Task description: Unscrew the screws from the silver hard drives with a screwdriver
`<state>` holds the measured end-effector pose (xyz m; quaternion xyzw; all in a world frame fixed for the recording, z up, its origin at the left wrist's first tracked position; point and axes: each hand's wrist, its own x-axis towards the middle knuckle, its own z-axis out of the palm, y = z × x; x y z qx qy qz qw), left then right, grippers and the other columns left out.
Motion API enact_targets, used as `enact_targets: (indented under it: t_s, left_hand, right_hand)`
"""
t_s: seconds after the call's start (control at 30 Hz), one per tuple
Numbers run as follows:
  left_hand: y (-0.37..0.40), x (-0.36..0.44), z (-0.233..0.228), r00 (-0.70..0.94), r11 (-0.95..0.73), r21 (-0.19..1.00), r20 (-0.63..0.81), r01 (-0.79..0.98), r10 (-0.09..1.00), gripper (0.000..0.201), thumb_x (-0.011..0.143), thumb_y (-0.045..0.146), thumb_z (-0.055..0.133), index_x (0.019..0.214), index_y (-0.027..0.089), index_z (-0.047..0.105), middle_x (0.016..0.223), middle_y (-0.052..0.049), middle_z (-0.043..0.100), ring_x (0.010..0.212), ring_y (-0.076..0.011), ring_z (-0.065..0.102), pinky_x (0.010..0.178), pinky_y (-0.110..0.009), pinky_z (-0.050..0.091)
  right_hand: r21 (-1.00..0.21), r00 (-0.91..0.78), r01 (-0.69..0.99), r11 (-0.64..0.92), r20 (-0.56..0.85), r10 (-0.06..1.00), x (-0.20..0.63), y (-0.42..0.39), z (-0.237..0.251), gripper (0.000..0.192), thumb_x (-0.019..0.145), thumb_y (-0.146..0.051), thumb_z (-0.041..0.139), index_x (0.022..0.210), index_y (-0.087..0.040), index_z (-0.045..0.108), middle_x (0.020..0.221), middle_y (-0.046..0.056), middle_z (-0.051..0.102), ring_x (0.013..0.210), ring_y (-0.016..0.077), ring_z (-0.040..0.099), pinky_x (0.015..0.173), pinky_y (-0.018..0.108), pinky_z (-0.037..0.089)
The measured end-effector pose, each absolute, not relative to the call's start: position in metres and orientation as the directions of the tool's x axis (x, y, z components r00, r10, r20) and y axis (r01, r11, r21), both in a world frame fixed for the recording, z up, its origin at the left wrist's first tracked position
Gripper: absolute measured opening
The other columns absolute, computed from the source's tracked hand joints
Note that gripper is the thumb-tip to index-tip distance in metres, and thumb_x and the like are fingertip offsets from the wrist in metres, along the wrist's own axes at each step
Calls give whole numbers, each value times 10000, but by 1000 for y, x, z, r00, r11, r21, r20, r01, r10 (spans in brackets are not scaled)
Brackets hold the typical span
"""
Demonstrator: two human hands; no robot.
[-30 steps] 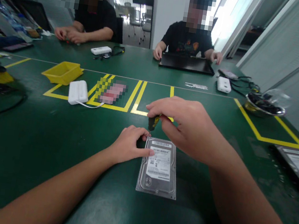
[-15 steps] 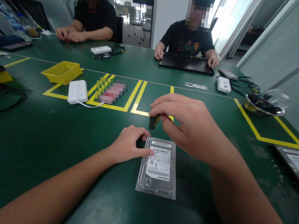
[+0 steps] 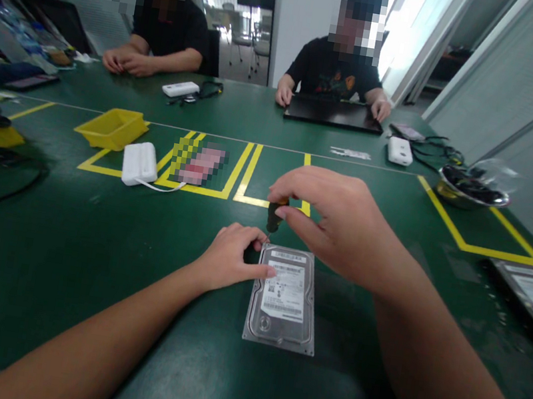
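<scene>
Hard drive (image 3: 285, 297): lying flat, label up, on the green table (image 3: 59, 261), near the front edge, between the two forearms.

Left hand (image 3: 231, 258): resting palm down at the drive's upper left corner, fingertips touching the casing edge and pinning it in place; pressing rather than clasping, nothing enclosed.

Right hand (image 3: 333, 227): hovering over the drive's far end, thumb and fingers pinching a small screwdriver (image 3: 274, 215) by its dark handle, held upright, tip pointing down at the upper left corner of the lid (the screw itself too small to make out).

Handling, judged from looks: metal casing, rigid and probably fairly heavy for its size; smooth lid likely sliding on the mat unless held down; best gripping along the long side edges, keeping off the label and lid centre, shock being the likely hazard.

Lying round about: second drive (image 3: 531, 299) at the right edge, well apart; steel bowl (image 3: 470, 188) of dark parts beyond it; white box (image 3: 139, 163) with cable and yellow bin (image 3: 112, 128) to the left, inside yellow tape marks.

Sitting across the table: two other people, hands resting on the surface, one pair on a black laptop (image 3: 333, 113).
</scene>
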<state>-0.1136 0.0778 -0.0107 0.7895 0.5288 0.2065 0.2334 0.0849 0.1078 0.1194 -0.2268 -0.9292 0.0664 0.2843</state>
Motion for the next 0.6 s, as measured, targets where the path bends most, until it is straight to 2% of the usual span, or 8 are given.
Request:
enact_targets:
  t_s: [0.2,0.4,0.6]
  left_hand:
    - [78,-114,-10,359,-331,587,72,739,931,493,747,657,687,965,225,595,941,-8,646,876,-229,524,776,-354,362]
    - [78,-113,-9,358,-327,588,69,740,931,489,747,650,688,978,229,598,936,-9,647,876,-232,531,784,-358,368]
    - [77,-112,-9,353,-322,589,66,741,933,485,746,644,684,981,228,600,937,-17,654,878,-239,536,790,-361,377]
  right_hand:
    - [-248,-713,418,874,507,485,85,107,120,189,872,-98,548,983,-144,694,1112,90,685,1039,189,613,904,332,459]
    - [-253,-734,396,883,491,470,86,108,121,231,877,-85,519,1006,-134,705,1048,61,716,986,166,638,888,305,480]
    - [-257,-738,375,891,499,455,85,109,120,279,881,-74,491,1038,-147,710,1088,47,722,1020,163,648,918,315,488]
